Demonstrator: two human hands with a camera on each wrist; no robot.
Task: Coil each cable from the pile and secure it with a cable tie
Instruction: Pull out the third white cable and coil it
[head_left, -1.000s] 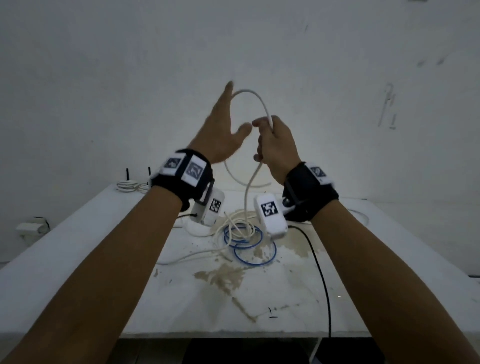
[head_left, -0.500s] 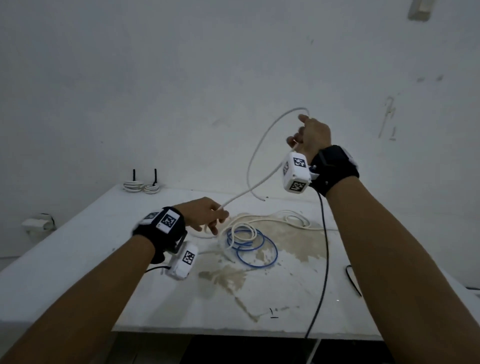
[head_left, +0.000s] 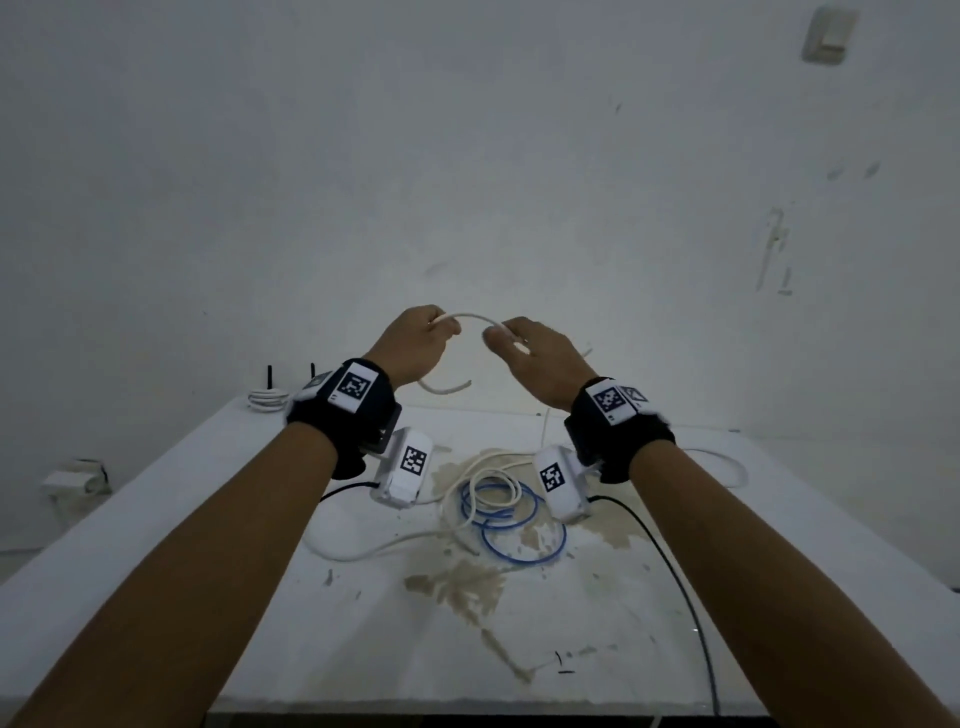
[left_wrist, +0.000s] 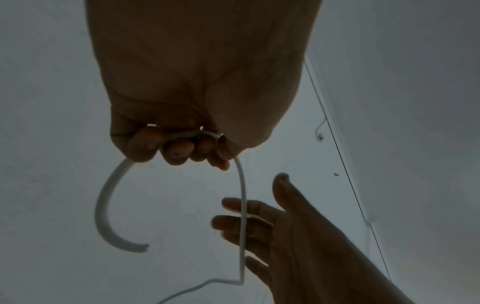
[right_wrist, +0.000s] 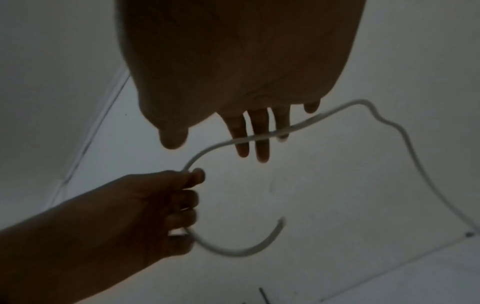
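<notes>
Both my hands are raised above the table. My left hand (head_left: 423, 340) grips a white cable (head_left: 470, 316) in its curled fingers (left_wrist: 176, 151). The cable's short free end (left_wrist: 103, 207) curves down below that fist. From the fist the cable arcs across to my right hand (head_left: 524, 353). There it lies over straight, spread fingers (right_wrist: 259, 131), which do not close on it, then drops (right_wrist: 405, 144) toward the table. The rest of the white cable (head_left: 485, 486) lies in loose loops tangled with a blue cable (head_left: 524, 543) on the white table (head_left: 208, 597).
Two coiled white cables (head_left: 267, 399) with upright black ties sit at the table's back left corner. A black lead (head_left: 675, 571) runs from my right wrist over the front edge. The tabletop has brown stains (head_left: 457, 587). A white wall stands close behind.
My left hand rose from near the table and my right hand came down and left, so they now meet. The right hand's fingers have straightened off the cable.
</notes>
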